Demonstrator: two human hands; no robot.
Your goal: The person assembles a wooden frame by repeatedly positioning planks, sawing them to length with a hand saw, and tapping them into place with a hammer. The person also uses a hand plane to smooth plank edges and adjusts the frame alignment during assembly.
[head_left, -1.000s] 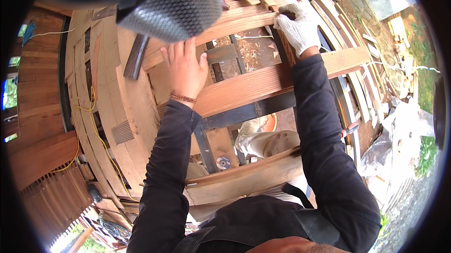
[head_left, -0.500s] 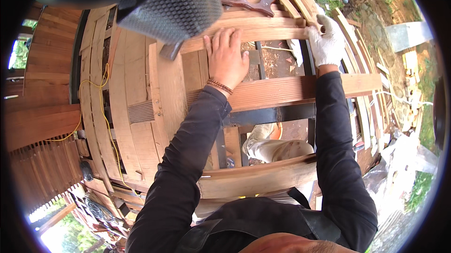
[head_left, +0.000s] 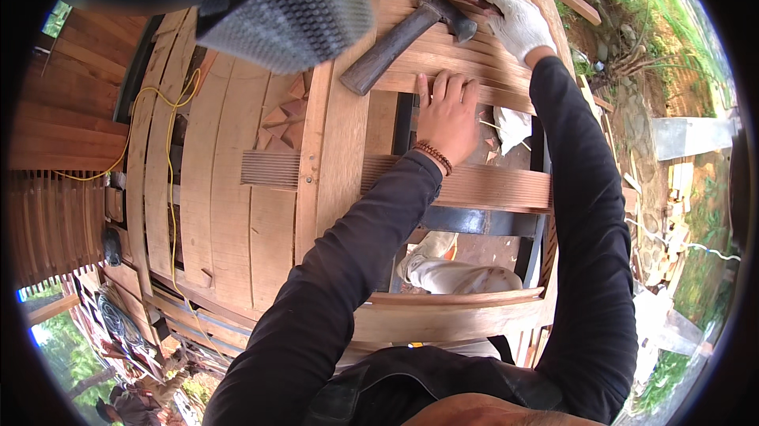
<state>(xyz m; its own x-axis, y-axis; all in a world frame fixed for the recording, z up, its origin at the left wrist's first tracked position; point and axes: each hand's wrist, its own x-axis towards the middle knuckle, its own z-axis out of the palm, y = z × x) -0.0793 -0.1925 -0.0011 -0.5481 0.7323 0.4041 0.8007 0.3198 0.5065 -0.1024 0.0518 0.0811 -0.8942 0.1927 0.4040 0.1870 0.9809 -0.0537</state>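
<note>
My left hand (head_left: 449,116) is bare, with a beaded bracelet at the wrist. Its fingers lie stretched over the near edge of the closest wooden slat (head_left: 506,97). At the far side my right hand (head_left: 520,29), in a white glove, closes round the dark brown wooden handle (head_left: 473,0) of a hand saw, seen nearly edge-on; its blade cannot be made out. Left of it a hammer (head_left: 399,42) with a dark handle lies across the slats, its head toward the saw. Nearer to me, a ribbed board (head_left: 490,187) crosses the frame below my left hand.
A dark metal beam (head_left: 486,221) and openings to the ground show beneath the ribbed board. Wide planks (head_left: 229,157) and a yellow cord (head_left: 170,149) extend leftward. A blurred grey textured object (head_left: 292,18) blocks part of the upper view. A curved board (head_left: 451,319) runs close before me.
My right hand has left the end of the slat and taken hold of the saw handle. The view has shifted, bringing the hammer into sight. My left hand stays on the slat edge.
</note>
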